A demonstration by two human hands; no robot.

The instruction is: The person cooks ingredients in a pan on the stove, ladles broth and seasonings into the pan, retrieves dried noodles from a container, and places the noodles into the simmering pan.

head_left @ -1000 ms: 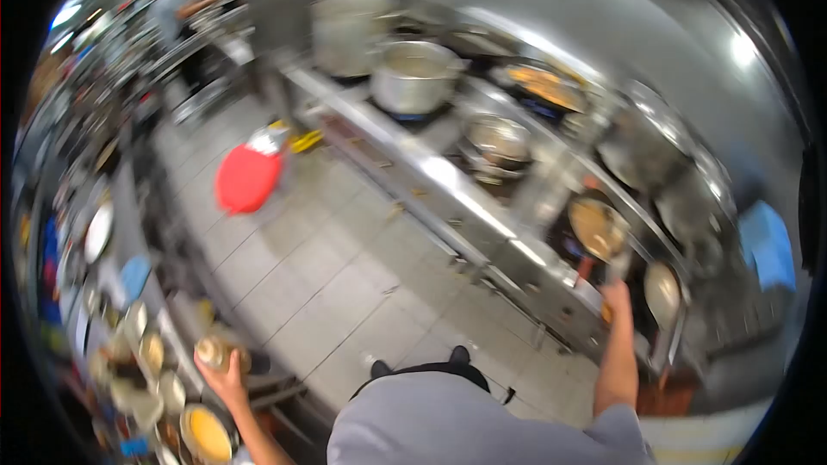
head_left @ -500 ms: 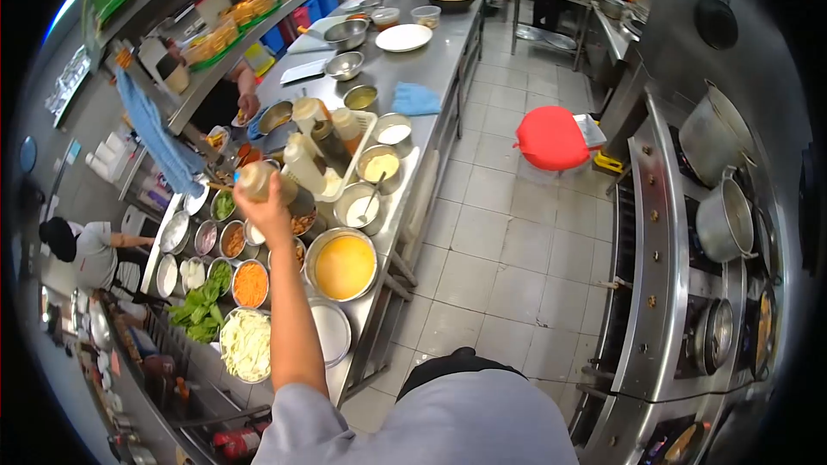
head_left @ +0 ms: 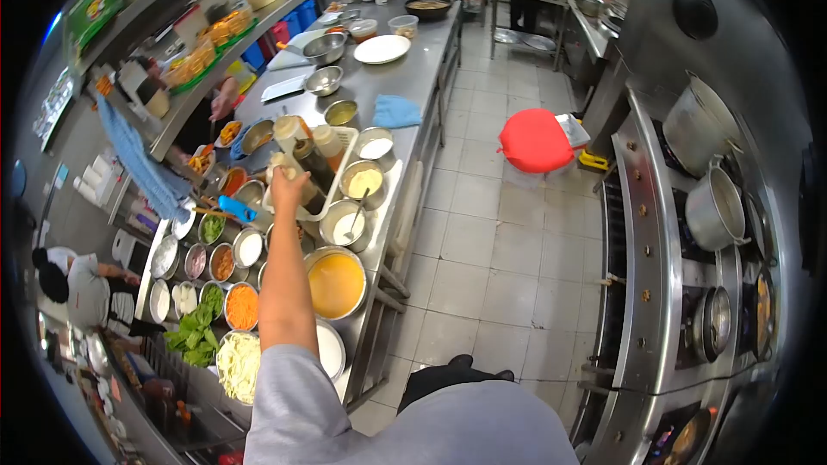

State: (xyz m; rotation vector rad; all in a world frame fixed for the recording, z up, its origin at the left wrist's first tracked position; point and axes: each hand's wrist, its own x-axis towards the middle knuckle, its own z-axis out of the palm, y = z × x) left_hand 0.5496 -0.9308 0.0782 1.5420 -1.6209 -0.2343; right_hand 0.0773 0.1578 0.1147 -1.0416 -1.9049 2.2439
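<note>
My left hand (head_left: 289, 187) is closed around a pale squeeze bottle (head_left: 281, 164) at the near end of a white basket (head_left: 346, 164) that holds several other bottles. A dark bottle (head_left: 310, 165) stands just right of the hand. Close by are bowls of yellow paste (head_left: 363, 182) and white sauce (head_left: 346, 226), the latter with a spoon. Below the forearm's right side sits a large pot of yellow liquid (head_left: 335, 285). Shredded carrot (head_left: 242, 306), green leaves (head_left: 196, 336) and shredded cabbage (head_left: 238, 366) lie to the left. My right hand is out of view.
A steel counter (head_left: 345, 86) carries a white plate (head_left: 382, 49) and a blue cloth (head_left: 397, 111). On the tiled floor stands a red-covered container (head_left: 536, 140). Stoves with pots (head_left: 716, 207) line the right. Other people (head_left: 86, 288) work at the left and far back.
The view has swung from the stove to the counter. My left hand has moved with the bottle over to the basket. My right hand, earlier at a pan on the stove, has left the view.
</note>
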